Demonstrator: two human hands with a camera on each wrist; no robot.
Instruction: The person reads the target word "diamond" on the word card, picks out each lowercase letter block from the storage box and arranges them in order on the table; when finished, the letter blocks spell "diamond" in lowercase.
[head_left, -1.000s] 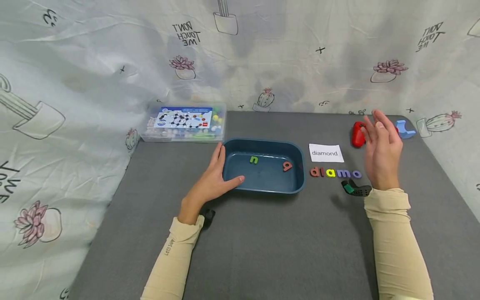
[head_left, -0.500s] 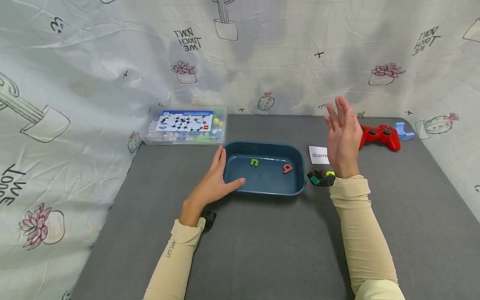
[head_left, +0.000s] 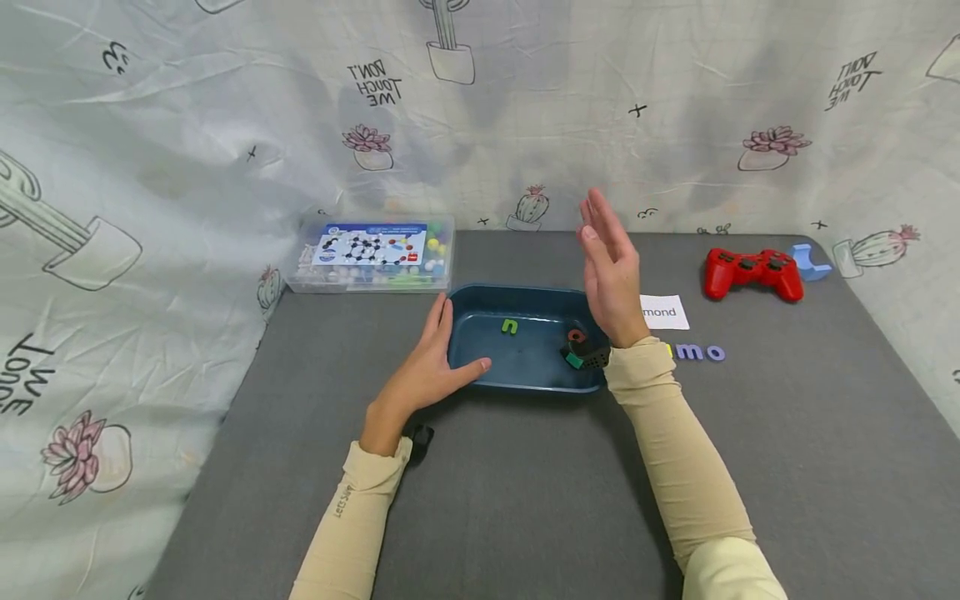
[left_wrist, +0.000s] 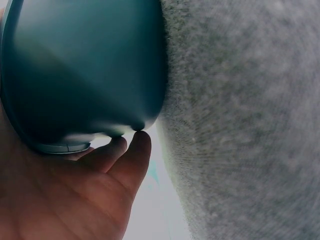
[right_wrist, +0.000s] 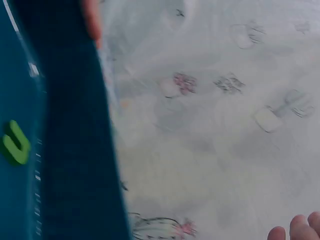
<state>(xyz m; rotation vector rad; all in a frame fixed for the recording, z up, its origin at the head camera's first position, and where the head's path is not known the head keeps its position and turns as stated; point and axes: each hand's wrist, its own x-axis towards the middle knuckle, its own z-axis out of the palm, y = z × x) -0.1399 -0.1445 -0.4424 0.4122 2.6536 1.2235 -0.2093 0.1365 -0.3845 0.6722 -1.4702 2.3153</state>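
1. While my left hand (head_left: pixel 427 358) holds the left end of the dark blue tray (head_left: pixel 528 360), that tray sits in the middle of the grey table (head_left: pixel 495 492); my left thumb lies at its near rim, and my fingertips touch its outer wall.
2. Inside the tray, toward the far side, I see a green letter (head_left: pixel 509 323) shaped like an n; a red letter (head_left: pixel 573 332) lies at the right end, partly covered by the black wrist device (head_left: pixel 596 358) with a green part.
3. My right hand (head_left: pixel 615 279) is raised over the tray's far right corner with its fingers straight and pointing up, and it holds nothing.
4. Just right of my right wrist lie a purple m (head_left: pixel 688 352) and a purple o (head_left: pixel 708 353) in a row, with an edge of something yellow beside my cuff.
5. Beyond those letters is a white card (head_left: pixel 664 322); I can read "mond", the rest being hidden behind my hand.
6. At the far right I have a red game controller (head_left: pixel 753 271), and just beside it a light blue piece (head_left: pixel 806 265).
7. At the far left stands a clear plastic box (head_left: pixel 352 289) of small coloured parts.
8. Behind everything hangs a pale cloth (head_left: pixel 300 100) printed with potted plants.
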